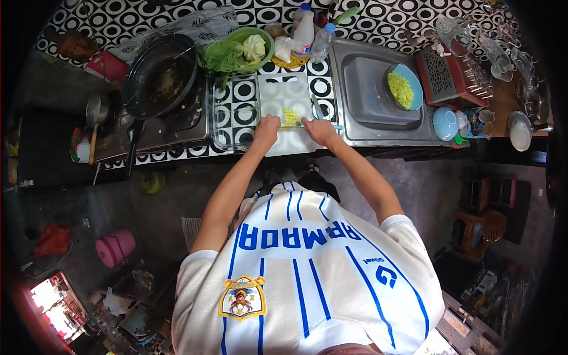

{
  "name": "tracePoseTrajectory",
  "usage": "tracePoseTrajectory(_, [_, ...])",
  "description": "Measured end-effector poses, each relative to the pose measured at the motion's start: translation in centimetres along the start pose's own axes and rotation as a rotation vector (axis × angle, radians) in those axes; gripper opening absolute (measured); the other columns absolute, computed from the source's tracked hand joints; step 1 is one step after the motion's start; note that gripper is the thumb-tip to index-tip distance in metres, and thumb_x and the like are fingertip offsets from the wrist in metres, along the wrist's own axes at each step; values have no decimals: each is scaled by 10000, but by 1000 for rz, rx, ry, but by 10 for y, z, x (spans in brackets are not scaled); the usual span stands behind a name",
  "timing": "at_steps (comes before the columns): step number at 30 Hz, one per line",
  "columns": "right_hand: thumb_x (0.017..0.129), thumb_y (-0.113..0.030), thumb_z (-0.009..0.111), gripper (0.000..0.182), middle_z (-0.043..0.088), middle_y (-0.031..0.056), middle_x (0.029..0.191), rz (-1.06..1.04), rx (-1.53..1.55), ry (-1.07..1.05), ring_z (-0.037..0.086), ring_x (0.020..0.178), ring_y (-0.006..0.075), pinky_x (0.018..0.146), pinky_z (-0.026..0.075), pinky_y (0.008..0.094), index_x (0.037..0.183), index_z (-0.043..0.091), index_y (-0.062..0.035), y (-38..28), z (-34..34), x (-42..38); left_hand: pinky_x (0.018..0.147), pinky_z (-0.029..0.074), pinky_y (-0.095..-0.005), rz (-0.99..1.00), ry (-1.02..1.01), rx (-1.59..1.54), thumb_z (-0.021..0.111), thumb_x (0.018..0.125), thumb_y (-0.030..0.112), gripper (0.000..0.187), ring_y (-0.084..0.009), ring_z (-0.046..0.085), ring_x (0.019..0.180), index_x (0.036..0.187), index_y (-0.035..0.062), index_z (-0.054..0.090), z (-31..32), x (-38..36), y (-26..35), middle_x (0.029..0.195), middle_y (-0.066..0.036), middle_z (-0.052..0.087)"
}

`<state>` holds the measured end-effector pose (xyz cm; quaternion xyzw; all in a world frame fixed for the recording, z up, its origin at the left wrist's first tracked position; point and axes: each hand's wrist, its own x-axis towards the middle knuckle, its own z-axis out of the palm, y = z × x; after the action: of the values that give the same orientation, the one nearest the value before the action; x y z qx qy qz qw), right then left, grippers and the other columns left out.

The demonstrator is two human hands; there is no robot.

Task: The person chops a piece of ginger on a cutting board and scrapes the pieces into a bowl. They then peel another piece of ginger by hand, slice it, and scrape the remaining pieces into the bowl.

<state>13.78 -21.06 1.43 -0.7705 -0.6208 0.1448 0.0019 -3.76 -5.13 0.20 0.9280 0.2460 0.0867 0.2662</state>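
A translucent white cutting board (284,90) lies on the patterned counter in front of me. A small pile of chopped yellow-green vegetable (290,116) sits on it between my hands. My left hand (268,128) is closed at the pile's left side; what its fingers hold is hidden. My right hand (320,131) is closed at the right side, around what looks like a knife. A light blue handle end (338,126) shows just beyond that hand, and the blade is hard to make out. Another slim bluish tool (317,109) lies beside the board.
Left is a black wok (161,76) on the stove, with a skimmer (96,111) nearby. A green basin (265,39) of leafy vegetables and several bottles (304,34) stand behind. Over the sink (368,132), a blue bowl (412,80) holds chopped vegetable. A dish rack (445,83) stands right.
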Motion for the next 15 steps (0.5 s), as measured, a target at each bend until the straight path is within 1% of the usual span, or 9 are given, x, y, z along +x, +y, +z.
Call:
tracePoseTrajectory(3, [976, -325, 516, 285, 659, 169, 713, -98, -19, 25, 662, 686, 399, 597, 509, 519, 1121, 503, -81, 8, -3, 7, 716, 530, -472, -55, 1, -7, 682, 780, 29, 64, -407, 668, 824, 843, 18, 692, -1, 4, -2, 824, -215, 679])
tracePoseTrajectory(4, [965, -317, 536, 279, 665, 166, 732, -115, -9, 19, 665, 696, 396, 598, 510, 512, 1113, 531, -81, 9, -10, 16, 719, 530, -474, -83, -1, -24, 689, 783, 39, 66, -408, 667, 826, 845, 18, 693, -1, -1, 1, 827, -216, 679])
tracePoseTrajectory(7, [956, -346, 541, 274, 686, 134, 770, -133, -211, -1, 673, 687, 369, 573, 508, 478, 1091, 567, -109, 6, -40, 43, 723, 548, -479, -114, -44, -71, 656, 819, 25, 71, -410, 673, 855, 883, 12, 683, -18, 2, 9, 879, -244, 665])
tracePoseTrajectory(8, [954, -347, 540, 263, 688, 126, 771, -138, -211, -5, 677, 698, 360, 586, 508, 470, 1087, 578, -122, 3, -49, 43, 722, 550, -479, -122, -21, -95, 668, 816, 34, 64, -417, 674, 845, 869, 2, 685, -12, 3, 3, 872, -243, 669])
tracePoseTrajectory(10, [951, -348, 539, 243, 692, 110, 775, -149, -204, -8, 685, 721, 342, 612, 506, 454, 1077, 601, -149, -2, -57, 44, 730, 558, -472, -84, -25, 40, 656, 812, 11, 62, -419, 677, 847, 863, -8, 685, -8, 3, 6, 874, -243, 671])
tracePoseTrajectory(11, [952, -339, 536, 226, 694, 104, 776, -125, -188, 23, 688, 737, 332, 641, 501, 456, 1068, 613, -161, 2, -49, 40, 734, 562, -468, -63, -24, 108, 650, 810, 0, 63, -420, 679, 848, 861, -12, 686, -6, 4, 8, 876, -243, 672])
tracePoseTrajectory(13, [953, -321, 530, 198, 697, 93, 780, -79, -156, 82, 694, 768, 312, 699, 491, 460, 1049, 638, -184, 12, -17, 21, 747, 569, -459, -133, -78, 202, 631, 808, -21, 75, -418, 680, 879, 860, -20, 684, -2, 7, 21, 880, -246, 672])
tracePoseTrajectory(14, [960, -310, 518, 197, 697, 86, 785, -6, -130, 81, 691, 834, 289, 777, 466, 469, 1034, 664, -201, 9, -11, 25, 754, 573, -455, -167, -93, 251, 622, 807, -32, 82, -418, 680, 894, 860, -25, 684, -4, 15, 25, 882, -247, 672])
tracePoseTrajectory(15, [961, -309, 514, 201, 696, 81, 784, -28, -177, 91, 685, 840, 291, 786, 463, 468, 1041, 664, -202, 12, -16, 33, 760, 574, -453, -160, -78, 231, 612, 805, -41, 94, -414, 680, 908, 864, -25, 683, -6, 20, 25, 891, -249, 671])
